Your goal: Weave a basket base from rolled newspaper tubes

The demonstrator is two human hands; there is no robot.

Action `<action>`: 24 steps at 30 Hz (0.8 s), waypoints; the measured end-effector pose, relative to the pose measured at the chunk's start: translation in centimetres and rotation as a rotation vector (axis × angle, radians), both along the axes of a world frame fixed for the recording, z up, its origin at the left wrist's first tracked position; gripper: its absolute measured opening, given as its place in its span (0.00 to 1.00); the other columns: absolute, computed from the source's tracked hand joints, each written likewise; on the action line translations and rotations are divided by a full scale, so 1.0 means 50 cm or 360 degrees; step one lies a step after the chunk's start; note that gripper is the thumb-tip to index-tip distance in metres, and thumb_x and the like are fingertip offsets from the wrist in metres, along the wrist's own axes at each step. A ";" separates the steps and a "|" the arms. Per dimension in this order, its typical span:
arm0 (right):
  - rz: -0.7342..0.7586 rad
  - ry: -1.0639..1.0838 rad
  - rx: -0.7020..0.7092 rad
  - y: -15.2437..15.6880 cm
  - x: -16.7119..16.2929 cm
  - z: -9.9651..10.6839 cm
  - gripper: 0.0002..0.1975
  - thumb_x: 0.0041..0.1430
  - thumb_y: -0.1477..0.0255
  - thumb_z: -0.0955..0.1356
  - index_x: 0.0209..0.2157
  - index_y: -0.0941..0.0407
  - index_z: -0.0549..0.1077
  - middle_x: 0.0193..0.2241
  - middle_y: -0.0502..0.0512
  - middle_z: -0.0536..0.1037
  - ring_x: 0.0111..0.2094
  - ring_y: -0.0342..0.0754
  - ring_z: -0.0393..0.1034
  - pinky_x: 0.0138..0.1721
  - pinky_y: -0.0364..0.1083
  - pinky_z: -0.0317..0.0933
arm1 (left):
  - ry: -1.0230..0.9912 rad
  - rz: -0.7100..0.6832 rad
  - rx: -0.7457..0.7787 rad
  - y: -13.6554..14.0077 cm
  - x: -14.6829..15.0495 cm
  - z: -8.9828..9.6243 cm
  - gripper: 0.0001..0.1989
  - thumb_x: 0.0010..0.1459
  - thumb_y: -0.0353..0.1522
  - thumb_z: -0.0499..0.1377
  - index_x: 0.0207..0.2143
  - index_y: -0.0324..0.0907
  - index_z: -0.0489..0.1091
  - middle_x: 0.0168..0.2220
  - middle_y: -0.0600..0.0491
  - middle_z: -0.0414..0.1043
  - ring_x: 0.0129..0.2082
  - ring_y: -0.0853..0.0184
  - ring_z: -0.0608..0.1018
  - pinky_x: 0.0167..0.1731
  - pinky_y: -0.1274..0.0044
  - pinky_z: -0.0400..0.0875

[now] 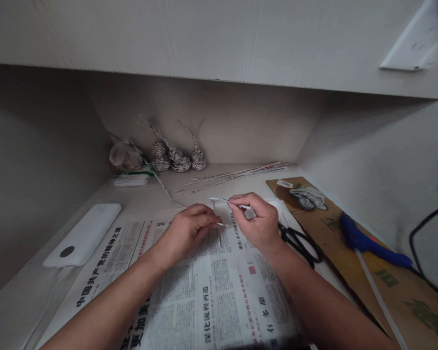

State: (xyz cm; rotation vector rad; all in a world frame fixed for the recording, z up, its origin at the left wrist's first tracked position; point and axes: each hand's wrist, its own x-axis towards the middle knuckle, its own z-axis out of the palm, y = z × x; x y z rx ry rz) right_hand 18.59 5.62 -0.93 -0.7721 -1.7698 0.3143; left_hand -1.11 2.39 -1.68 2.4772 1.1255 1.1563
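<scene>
My left hand (188,228) is closed in a pinch over the newspaper (184,296). A thin rolled-paper stick (164,188) runs into it from the upper left, and a short white end pokes out past the fingertips. To its right, my right hand (255,216) pinches a thin pale stick (245,207) with a flattened, greyish tip pointing left. That tip hovers above and apart from the left fingertips; whether it is a brush or another paper stick is too small to tell. Black-handled scissors (302,243) lie beside my right wrist, their blades partly hidden.
Several gourd-shaped woven paper pieces (198,159) stand at the back, near loose paper sticks (237,175). A white power bank (83,236) with a cable lies left. On the cardboard (383,301) at right rests a blue glue gun (372,245). An overhead panel (211,43) hangs above.
</scene>
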 end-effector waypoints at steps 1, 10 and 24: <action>0.0027 -0.0004 0.0026 -0.001 0.000 0.001 0.07 0.56 0.77 0.69 0.34 0.51 0.76 0.32 0.51 0.80 0.36 0.47 0.75 0.39 0.48 0.69 | -0.0066 0.0089 0.0031 0.000 -0.002 0.002 0.08 0.62 0.29 0.56 0.39 0.44 0.76 0.38 0.50 0.75 0.38 0.67 0.77 0.39 0.74 0.73; 0.0172 -0.0068 0.0187 -0.008 -0.007 0.007 0.10 0.56 0.80 0.68 0.35 0.50 0.76 0.33 0.52 0.81 0.36 0.48 0.75 0.40 0.50 0.69 | -0.0295 0.0495 0.0308 -0.004 -0.014 0.020 0.06 0.58 0.31 0.62 0.39 0.43 0.72 0.39 0.49 0.73 0.37 0.67 0.75 0.37 0.74 0.73; 0.0197 0.0120 -0.0451 -0.020 -0.013 0.007 0.02 0.54 0.71 0.71 0.31 0.53 0.74 0.27 0.51 0.77 0.30 0.46 0.72 0.32 0.45 0.66 | -0.0204 0.0414 0.0187 -0.002 -0.016 0.019 0.02 0.59 0.30 0.59 0.35 0.43 0.72 0.33 0.50 0.76 0.37 0.64 0.76 0.38 0.72 0.71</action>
